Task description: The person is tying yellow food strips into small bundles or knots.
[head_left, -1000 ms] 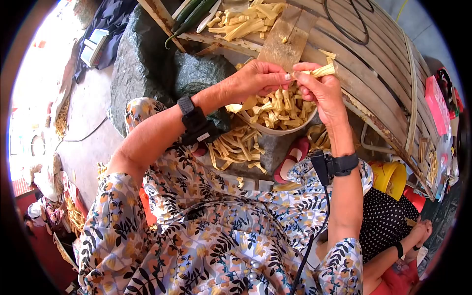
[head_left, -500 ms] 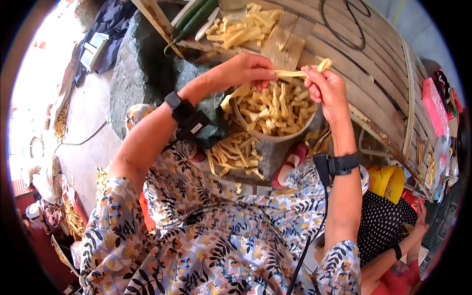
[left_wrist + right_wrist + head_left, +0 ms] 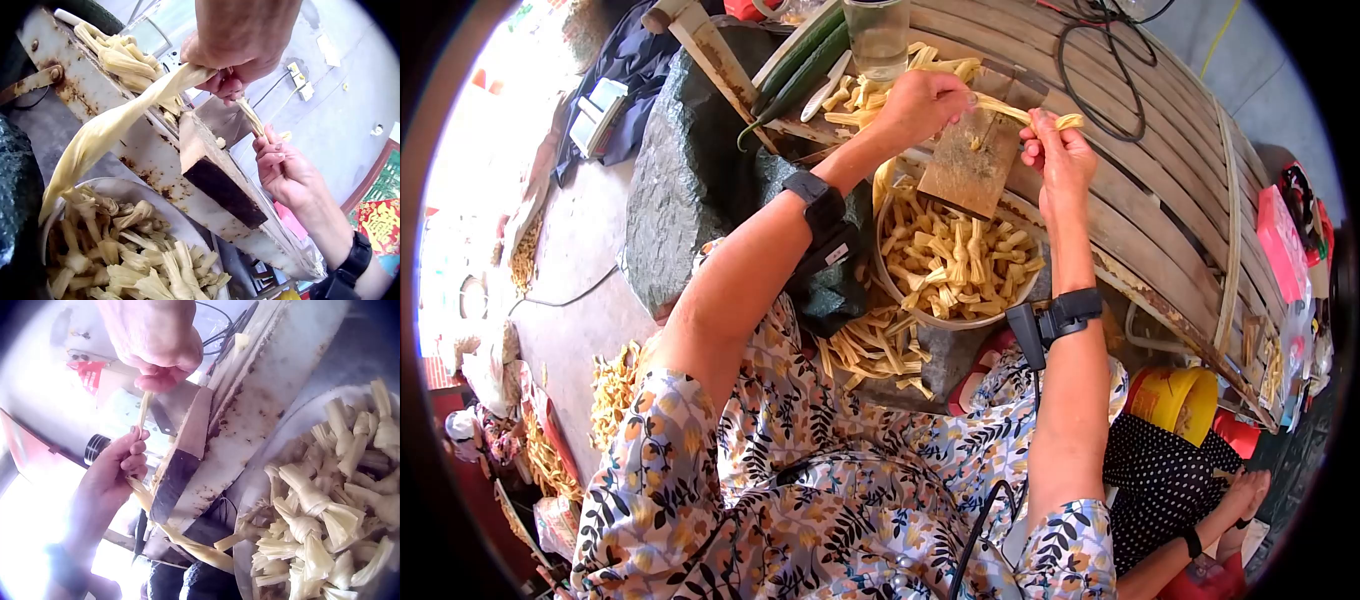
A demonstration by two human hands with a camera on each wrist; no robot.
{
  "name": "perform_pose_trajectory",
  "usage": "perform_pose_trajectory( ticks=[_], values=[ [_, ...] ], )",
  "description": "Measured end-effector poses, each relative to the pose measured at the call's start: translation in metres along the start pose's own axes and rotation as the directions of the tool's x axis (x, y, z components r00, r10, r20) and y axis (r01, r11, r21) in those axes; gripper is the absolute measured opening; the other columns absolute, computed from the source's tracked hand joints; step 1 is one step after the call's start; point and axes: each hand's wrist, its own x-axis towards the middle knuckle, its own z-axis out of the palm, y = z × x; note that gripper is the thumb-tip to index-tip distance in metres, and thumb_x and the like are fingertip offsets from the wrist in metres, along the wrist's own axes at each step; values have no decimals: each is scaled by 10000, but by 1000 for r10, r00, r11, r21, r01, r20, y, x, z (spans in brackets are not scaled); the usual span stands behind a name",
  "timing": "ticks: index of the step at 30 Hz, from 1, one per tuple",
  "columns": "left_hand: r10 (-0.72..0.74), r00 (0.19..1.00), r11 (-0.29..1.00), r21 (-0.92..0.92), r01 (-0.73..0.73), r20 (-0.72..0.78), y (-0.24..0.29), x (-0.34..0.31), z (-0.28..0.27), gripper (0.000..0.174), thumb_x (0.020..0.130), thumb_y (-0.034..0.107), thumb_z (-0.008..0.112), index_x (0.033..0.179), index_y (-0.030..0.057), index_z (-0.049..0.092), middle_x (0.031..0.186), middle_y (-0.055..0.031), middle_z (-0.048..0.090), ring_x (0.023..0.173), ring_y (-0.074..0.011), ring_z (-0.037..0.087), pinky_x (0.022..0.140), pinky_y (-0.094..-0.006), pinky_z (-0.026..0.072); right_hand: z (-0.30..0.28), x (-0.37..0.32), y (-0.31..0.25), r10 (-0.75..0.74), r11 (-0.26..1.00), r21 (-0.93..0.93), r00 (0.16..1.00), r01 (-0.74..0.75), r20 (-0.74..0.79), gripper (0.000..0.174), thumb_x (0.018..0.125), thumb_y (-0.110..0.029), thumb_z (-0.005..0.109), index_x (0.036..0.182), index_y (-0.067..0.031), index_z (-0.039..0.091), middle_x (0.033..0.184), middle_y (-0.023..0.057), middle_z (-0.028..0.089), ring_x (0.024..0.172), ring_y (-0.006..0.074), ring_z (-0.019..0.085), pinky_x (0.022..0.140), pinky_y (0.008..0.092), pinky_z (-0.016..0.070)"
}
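Observation:
My left hand (image 3: 922, 105) pinches one stretch of a pale yellow fibrous strip (image 3: 1003, 108) above the wooden slatted table. From it, a long loose tail of the strip (image 3: 119, 119) hangs toward the bowl in the left wrist view. My right hand (image 3: 1062, 160) grips the other end, and a folded tip pokes out past its fingers. Between the hands the strip runs taut. Below them is a white bowl (image 3: 948, 322) heaped with knotted strips (image 3: 960, 255). A small wooden board (image 3: 970, 170) juts from the table edge over the bowl.
More strips (image 3: 860, 95) lie on the table beside a glass of liquid (image 3: 878, 45) and green cucumbers (image 3: 805, 65). Loose strips (image 3: 870, 345) sit below the bowl. A black cable (image 3: 1135, 85) coils at the back. Another person's hand (image 3: 1248, 492) and a yellow bucket (image 3: 1180, 400) are at the right.
Both hands have moved up and away from the bowl, uncovering the board. They were close together at first and have spread apart, drawing the strip out between them.

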Motion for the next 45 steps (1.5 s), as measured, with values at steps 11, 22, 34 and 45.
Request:
perform_pose_trajectory(
  ticks=[11, 22, 34, 45],
  values=[
    [-49, 997, 998, -22, 50, 63, -2, -25, -13, 161, 850, 155, 532, 801, 18, 602, 612, 14, 518, 492, -42, 422, 451, -194, 354, -14, -31, -4, 129, 930, -347, 992, -122, -2, 213, 817, -173, 593, 798, 39, 597, 654, 86, 594, 464, 70, 501, 411, 198, 392],
    [330, 898, 884, 240, -402, 290, 17, -96, 37, 174, 789, 179, 606, 890, 61, 526, 597, -94, 545, 497, -227, 528, 467, -289, 426, -28, -83, -11, -62, 745, -609, 938, 271, 342, 245, 859, -225, 534, 895, 7, 605, 719, 82, 614, 654, 115, 578, 592, 244, 446],
    [73, 849, 995, 25, -101, 524, 34, -85, -12, 126, 806, 151, 614, 853, 34, 622, 632, 26, 539, 580, -43, 492, 524, -184, 410, -32, -97, -17, 408, 760, -640, 849, -113, 335, 128, 818, -117, 585, 847, -13, 655, 589, -1, 559, 417, 34, 419, 365, 167, 322],
    [331, 833, 943, -116, -312, 443, 83, -75, -5, 183, 886, 152, 492, 955, -2, 563, 756, 1, 564, 717, -62, 511, 636, -215, 429, -16, -114, -83, 114, 994, -78, 694, -82, 711, 651, 784, -467, 582, 1058, 119, 513, 410, -72, 377, 368, 8, 330, 373, 186, 255]
  ],
)
